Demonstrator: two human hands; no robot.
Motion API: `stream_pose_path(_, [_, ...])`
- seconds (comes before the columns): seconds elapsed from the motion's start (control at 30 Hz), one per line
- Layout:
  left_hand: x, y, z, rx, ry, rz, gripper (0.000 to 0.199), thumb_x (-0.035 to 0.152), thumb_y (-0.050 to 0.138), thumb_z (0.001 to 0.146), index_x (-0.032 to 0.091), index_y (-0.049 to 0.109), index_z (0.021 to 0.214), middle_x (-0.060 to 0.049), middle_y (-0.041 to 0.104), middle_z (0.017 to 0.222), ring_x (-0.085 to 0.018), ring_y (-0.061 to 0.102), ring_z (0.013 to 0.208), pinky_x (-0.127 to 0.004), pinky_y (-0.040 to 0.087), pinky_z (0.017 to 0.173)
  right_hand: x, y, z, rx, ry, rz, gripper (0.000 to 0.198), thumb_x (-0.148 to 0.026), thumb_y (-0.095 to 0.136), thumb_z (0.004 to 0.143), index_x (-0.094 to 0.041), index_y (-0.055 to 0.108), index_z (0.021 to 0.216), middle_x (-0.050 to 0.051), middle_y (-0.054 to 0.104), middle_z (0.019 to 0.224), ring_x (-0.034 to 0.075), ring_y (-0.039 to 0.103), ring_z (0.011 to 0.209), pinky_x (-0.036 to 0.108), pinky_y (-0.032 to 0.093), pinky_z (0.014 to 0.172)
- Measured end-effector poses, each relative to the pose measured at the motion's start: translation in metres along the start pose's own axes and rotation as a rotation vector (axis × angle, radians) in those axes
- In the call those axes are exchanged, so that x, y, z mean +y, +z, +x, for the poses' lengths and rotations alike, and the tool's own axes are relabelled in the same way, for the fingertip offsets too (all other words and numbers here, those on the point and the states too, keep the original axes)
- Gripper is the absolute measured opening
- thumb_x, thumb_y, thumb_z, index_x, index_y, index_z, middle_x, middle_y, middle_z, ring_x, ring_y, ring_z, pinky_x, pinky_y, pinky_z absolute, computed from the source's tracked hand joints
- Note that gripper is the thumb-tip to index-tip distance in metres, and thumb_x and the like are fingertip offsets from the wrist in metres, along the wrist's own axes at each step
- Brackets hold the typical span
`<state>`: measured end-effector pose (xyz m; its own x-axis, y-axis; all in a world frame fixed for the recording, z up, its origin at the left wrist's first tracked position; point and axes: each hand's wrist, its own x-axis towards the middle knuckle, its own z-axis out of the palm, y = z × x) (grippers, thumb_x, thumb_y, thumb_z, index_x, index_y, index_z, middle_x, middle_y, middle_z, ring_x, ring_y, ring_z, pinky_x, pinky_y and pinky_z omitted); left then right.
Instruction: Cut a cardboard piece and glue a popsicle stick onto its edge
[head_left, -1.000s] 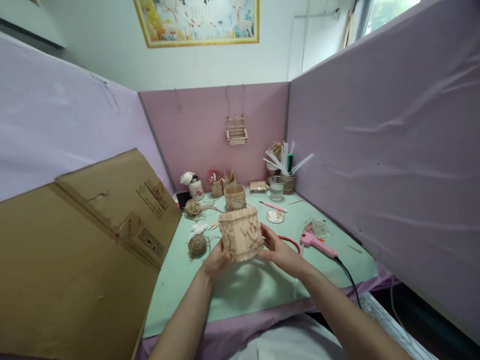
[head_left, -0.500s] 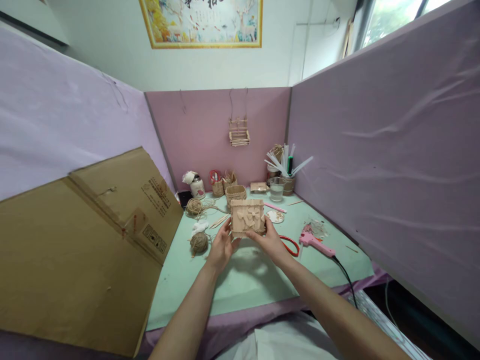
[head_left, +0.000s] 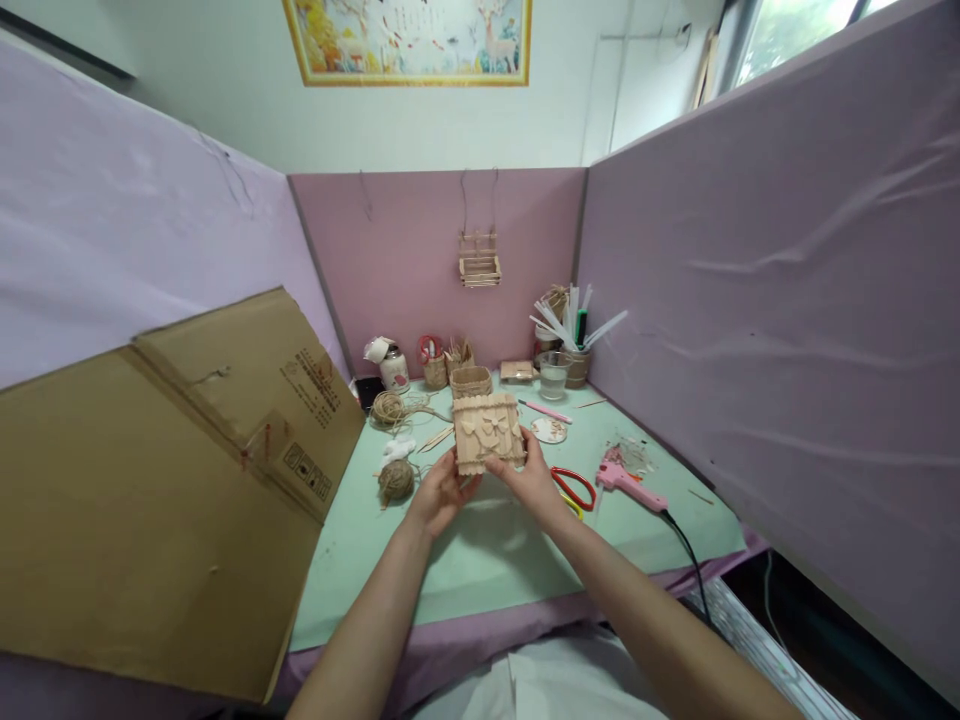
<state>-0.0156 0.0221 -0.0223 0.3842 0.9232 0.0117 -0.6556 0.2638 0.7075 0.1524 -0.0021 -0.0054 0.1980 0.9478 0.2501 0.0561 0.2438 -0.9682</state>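
Observation:
A small light-wood craft box with bow-shaped pieces on its face is held up above the table between both hands. My left hand grips its lower left side, the fingers reaching underneath. On the lower right, my right hand is closed around the edge, its thumb on the front face. Red-handled scissors lie just right of my right hand, with a yellow handle beside them. A ball of twine rests left of my left hand. The back of the box is hidden.
A pink glue gun with a black cord lies at right. Along the back stand a woven basket, a glass of water and a holder of white sticks. A big cardboard sheet leans at left; purple partitions surround the table.
Both hands have shifted the box slightly left and tilted it a little, so its top edge slopes differently. More of the scissors and the yellow handle now shows.

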Motion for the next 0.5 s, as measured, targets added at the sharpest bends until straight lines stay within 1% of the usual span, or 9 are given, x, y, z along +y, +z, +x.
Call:
stream_pose_path(0.1, [-0.001, -0.001, 0.0, 0.014, -0.012, -0.009, 0.027, 0.033, 0.072, 0.081, 0.021, 0.067, 0.105, -0.002, 0.071, 0.102, -0.014, 0.064, 0.087, -0.028, 0.052, 0.08, 0.001, 0.002, -0.003, 0.003, -0.003, 0.001, 0.093, -0.053, 0.078, 0.062, -0.022, 0.035, 0.138, 0.013, 0.05, 0.137, 0.029, 0.048, 0.127, 0.045, 0.038, 0.107])
stream_pose_path(0.2, [-0.001, -0.003, 0.0, 0.015, -0.025, -0.013, 0.026, 0.032, 0.072, 0.081, 0.021, 0.066, 0.104, -0.002, 0.071, 0.1, -0.014, 0.064, 0.084, -0.028, 0.052, 0.079, -0.001, 0.001, -0.006, -0.014, 0.0, 0.01, 0.092, -0.052, 0.078, 0.063, -0.023, 0.034, 0.14, 0.012, 0.051, 0.137, 0.029, 0.048, 0.127, 0.045, 0.038, 0.107])
stream_pose_path(0.33, [0.0, -0.003, 0.0, -0.002, -0.04, 0.0, 0.026, 0.03, 0.072, 0.08, 0.02, 0.066, 0.104, -0.004, 0.071, 0.103, -0.015, 0.065, 0.088, -0.026, 0.052, 0.076, -0.008, -0.003, -0.011, -0.059, 0.04, 0.016, 0.092, -0.05, 0.078, 0.064, -0.023, 0.033, 0.14, 0.014, 0.048, 0.14, 0.029, 0.049, 0.127, 0.046, 0.038, 0.107])
stream_pose_path(0.43, [0.0, -0.001, -0.001, -0.031, -0.041, 0.018, 0.032, 0.031, 0.074, 0.078, 0.018, 0.065, 0.107, -0.006, 0.071, 0.105, -0.017, 0.065, 0.094, -0.025, 0.051, 0.077, -0.01, -0.008, -0.013, -0.082, 0.04, 0.0, 0.095, -0.049, 0.079, 0.063, -0.023, 0.032, 0.141, 0.014, 0.047, 0.141, 0.03, 0.048, 0.129, 0.047, 0.036, 0.109])
stream_pose_path(0.5, [0.0, 0.0, -0.002, -0.046, -0.037, 0.025, 0.038, 0.031, 0.076, 0.076, 0.018, 0.064, 0.109, -0.006, 0.071, 0.104, -0.017, 0.065, 0.093, -0.025, 0.051, 0.077, -0.005, -0.012, -0.013, -0.106, 0.03, 0.015, 0.096, -0.05, 0.08, 0.063, -0.024, 0.031, 0.142, 0.013, 0.048, 0.141, 0.03, 0.047, 0.129, 0.047, 0.035, 0.11])
